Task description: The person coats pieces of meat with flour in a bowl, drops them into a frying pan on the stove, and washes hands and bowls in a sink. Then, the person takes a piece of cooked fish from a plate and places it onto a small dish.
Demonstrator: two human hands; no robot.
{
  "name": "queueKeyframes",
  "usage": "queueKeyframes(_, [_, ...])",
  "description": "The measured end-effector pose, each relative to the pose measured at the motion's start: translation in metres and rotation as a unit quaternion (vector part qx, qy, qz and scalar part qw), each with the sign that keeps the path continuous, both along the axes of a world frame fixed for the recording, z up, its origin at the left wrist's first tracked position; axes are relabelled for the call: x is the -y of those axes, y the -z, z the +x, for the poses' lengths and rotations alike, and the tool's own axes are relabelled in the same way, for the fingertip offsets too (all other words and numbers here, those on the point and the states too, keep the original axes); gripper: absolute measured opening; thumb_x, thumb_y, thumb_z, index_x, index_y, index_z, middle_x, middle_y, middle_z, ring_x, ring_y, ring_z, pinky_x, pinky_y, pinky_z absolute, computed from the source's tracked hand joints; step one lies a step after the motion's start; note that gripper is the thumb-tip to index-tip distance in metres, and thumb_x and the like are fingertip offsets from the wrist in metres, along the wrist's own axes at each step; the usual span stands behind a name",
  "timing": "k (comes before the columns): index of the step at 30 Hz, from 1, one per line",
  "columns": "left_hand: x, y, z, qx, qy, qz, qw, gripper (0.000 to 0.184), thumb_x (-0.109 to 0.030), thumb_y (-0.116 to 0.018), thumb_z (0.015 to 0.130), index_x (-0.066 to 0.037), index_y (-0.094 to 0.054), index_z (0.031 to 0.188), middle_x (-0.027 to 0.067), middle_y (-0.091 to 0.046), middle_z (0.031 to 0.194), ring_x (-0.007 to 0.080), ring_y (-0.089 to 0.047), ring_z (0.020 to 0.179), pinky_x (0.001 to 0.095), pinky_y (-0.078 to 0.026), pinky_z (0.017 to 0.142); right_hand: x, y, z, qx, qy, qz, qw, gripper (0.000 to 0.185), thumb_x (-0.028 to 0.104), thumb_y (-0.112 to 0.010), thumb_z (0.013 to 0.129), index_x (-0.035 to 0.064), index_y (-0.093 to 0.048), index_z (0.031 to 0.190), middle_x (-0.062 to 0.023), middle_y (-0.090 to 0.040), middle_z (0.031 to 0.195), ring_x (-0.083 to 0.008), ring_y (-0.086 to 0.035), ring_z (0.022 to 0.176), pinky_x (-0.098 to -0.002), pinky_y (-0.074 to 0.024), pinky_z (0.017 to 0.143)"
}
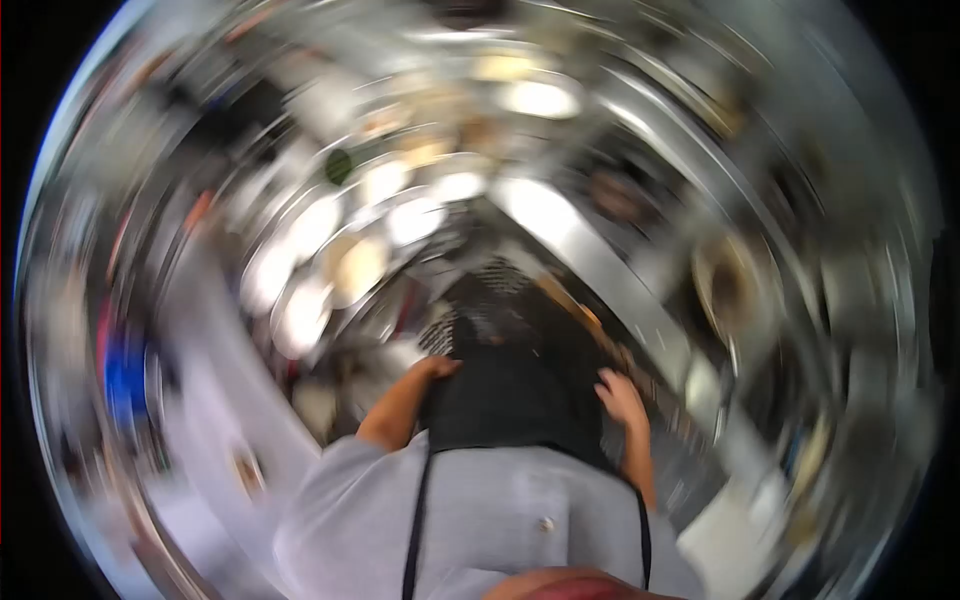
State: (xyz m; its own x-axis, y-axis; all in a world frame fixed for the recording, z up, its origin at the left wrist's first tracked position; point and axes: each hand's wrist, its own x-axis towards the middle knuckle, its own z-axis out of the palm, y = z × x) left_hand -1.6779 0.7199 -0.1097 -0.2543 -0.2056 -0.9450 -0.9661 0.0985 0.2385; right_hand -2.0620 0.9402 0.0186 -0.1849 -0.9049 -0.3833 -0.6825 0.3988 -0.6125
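My left hand (437, 367) hangs beside the left edge of the black apron (510, 400) at my waist. Its fingers are smeared by motion and partly hidden, so I cannot tell whether they are closed. On the other side of the apron is my right hand (622, 395), lowered, with its fingers apart and nothing visible in them. Below my arms the front of a light grey shirt (500, 510) shows between the apron's straps.
The whole view is strongly blurred. A long metal counter edge (600, 255) runs diagonally on the right, beside a round pan-like shape (728, 283). Several bright round dishes or pans (303, 315) stand on the left. Dark flooring (500, 315) lies ahead; a blue object (125, 370) is far left.
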Motion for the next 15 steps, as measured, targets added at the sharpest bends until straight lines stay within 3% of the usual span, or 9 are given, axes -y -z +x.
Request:
queueKeyframes(1, [-0.037, 0.021, 0.009, 0.008, -0.043, -0.059, 0.997, 0.069, -0.061, -0.033, 0.093, -0.003, -0.063, 0.116, 0.0210, -0.060, 0.122, 0.0336, -0.053, 0.118, 0.0442, -0.040, 0.099, 0.018, -0.005, -0.015, 0.043, -0.022, -0.026, 0.998, 0.034, 0.017, -0.062, 0.083, 0.0025, -0.058, 0.113, -0.0222, -0.061, 0.104, -0.0378, -0.059, 0.100, -0.0430, -0.0476, 0.085])
queueKeyframes(2, [-0.068, 0.028, 0.010, -0.003, -0.103, -0.051, 0.993, 0.071, -0.062, -0.034, 0.092, -0.002, -0.062, 0.117, 0.0207, -0.057, 0.125, 0.0335, -0.050, 0.122, 0.0458, -0.037, 0.101, 0.040, -0.010, -0.028, 0.060, -0.070, -0.030, 0.995, 0.028, 0.018, -0.063, 0.086, 0.0019, -0.059, 0.109, -0.0178, -0.066, 0.098, -0.0285, -0.064, 0.090, -0.0360, -0.0495, 0.080])
queueKeyframes(5, [-0.163, -0.048, -0.010, 0.032, -0.300, -0.059, 0.952, 0.073, -0.064, -0.036, 0.091, 0.000, -0.061, 0.117, 0.0205, -0.058, 0.124, 0.0348, -0.050, 0.121, 0.0453, -0.037, 0.102, 0.090, 0.002, -0.048, 0.138, -0.201, -0.024, 0.969, 0.023, 0.016, -0.063, 0.085, 0.0012, -0.060, 0.102, -0.0162, -0.065, 0.092, -0.0275, -0.062, 0.080, -0.0349, -0.0489, 0.075])
queueKeyframes(6, [-0.188, -0.060, -0.015, 0.025, -0.336, -0.081, 0.938, 0.073, -0.064, -0.036, 0.091, -0.002, -0.062, 0.117, 0.0195, -0.058, 0.124, 0.0354, -0.051, 0.120, 0.0452, -0.038, 0.101, 0.106, -0.005, -0.044, 0.057, -0.258, 0.033, 0.964, 0.020, 0.015, -0.064, 0.083, 0.0003, -0.059, 0.096, -0.0163, -0.064, 0.091, -0.0295, -0.061, 0.079, -0.0373, -0.0481, 0.073])
queueKeyframes(7, [-0.216, -0.067, -0.017, 0.023, -0.364, -0.104, 0.925, 0.072, -0.065, -0.037, 0.090, -0.003, -0.063, 0.116, 0.0184, -0.058, 0.124, 0.0360, -0.052, 0.119, 0.0451, -0.038, 0.100, 0.112, -0.010, -0.038, -0.024, -0.303, 0.084, 0.949, 0.019, 0.014, -0.066, 0.081, -0.0006, -0.059, 0.091, -0.0163, -0.062, 0.090, -0.0314, -0.061, 0.078, -0.0398, -0.0474, 0.071])
queueKeyframes(9, [-0.274, -0.052, -0.026, -0.007, -0.421, -0.138, 0.896, 0.067, -0.063, -0.037, 0.091, -0.007, -0.064, 0.115, 0.0179, -0.060, 0.122, 0.0357, -0.054, 0.116, 0.0439, -0.040, 0.098, 0.116, 0.000, -0.019, 0.044, -0.285, -0.136, 0.948, 0.018, 0.012, -0.068, 0.078, 0.0011, -0.054, 0.081, -0.0139, -0.057, 0.073, -0.0300, -0.058, 0.071, -0.0413, -0.0456, 0.067])
queueKeyframes(11, [-0.318, -0.060, -0.046, -0.090, -0.458, -0.109, 0.877, 0.065, -0.058, -0.036, 0.093, -0.005, -0.062, 0.117, 0.0212, -0.059, 0.120, 0.0383, -0.053, 0.114, 0.0454, -0.039, 0.099, 0.121, 0.002, 0.008, 0.131, -0.232, -0.138, 0.954, 0.019, 0.010, -0.068, 0.078, 0.0019, -0.051, 0.081, -0.0129, -0.054, 0.070, -0.0274, -0.055, 0.067, -0.0394, -0.0449, 0.065])
queueKeyframes(12, [-0.336, -0.069, -0.062, -0.112, -0.455, -0.148, 0.871, 0.059, -0.055, -0.040, 0.093, -0.005, -0.065, 0.112, 0.0207, -0.064, 0.108, 0.0389, -0.057, 0.107, 0.0459, -0.042, 0.094, 0.113, -0.007, 0.022, 0.127, -0.257, -0.133, 0.949, 0.019, 0.010, -0.068, 0.078, 0.0019, -0.051, 0.081, -0.0129, -0.054, 0.070, -0.0274, -0.055, 0.067, -0.0394, -0.0449, 0.065])
queueKeyframes(15, [-0.382, -0.060, -0.112, -0.117, -0.446, -0.215, 0.861, 0.054, -0.052, -0.045, 0.091, -0.004, -0.067, 0.106, 0.0192, -0.065, 0.105, 0.0375, -0.059, 0.104, 0.0460, -0.043, 0.091, 0.088, -0.021, 0.064, 0.128, -0.308, -0.181, 0.925, 0.026, 0.010, -0.068, 0.079, 0.0014, -0.044, 0.076, -0.0105, -0.045, 0.063, -0.0236, -0.045, 0.058, -0.0370, -0.0405, 0.058])
